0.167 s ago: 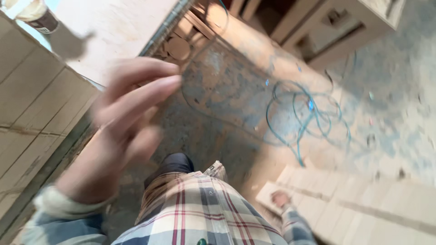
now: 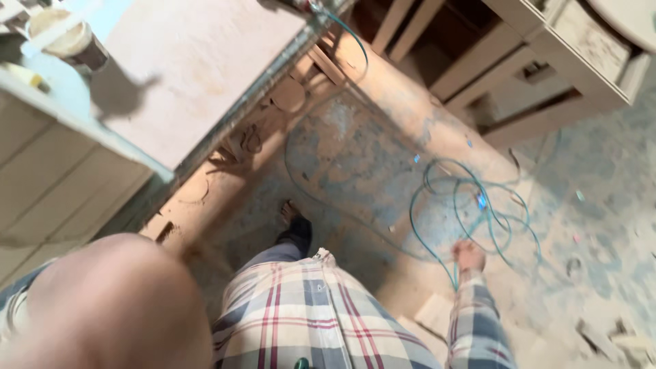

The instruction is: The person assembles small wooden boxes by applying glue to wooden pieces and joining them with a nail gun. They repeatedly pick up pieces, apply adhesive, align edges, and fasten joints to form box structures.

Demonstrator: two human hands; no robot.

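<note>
My left hand [image 2: 102,307] is raised very close to the camera at the lower left. It shows only as a big blurred shape, so its fingers cannot be made out. My right hand [image 2: 469,255] hangs at my side in a plaid sleeve, above a dusty floor and next to a tangled blue cord [image 2: 478,201]. Nothing shows in it, and its fingers are too small to read. My plaid shirt [image 2: 307,314] and one foot [image 2: 294,222] are below me.
A workbench with a brown plywood sheet [image 2: 205,68] stands at the upper left, with a paper cup [image 2: 65,37] on its corner. Pale planks [image 2: 48,184] lie at the left. Wooden frames and furniture parts [image 2: 519,61] stand at the upper right. Offcuts [image 2: 434,314] lie on the floor.
My left hand, spread in front of me before, has come closer to the camera and dropped to the lower left. The view has shifted slightly.
</note>
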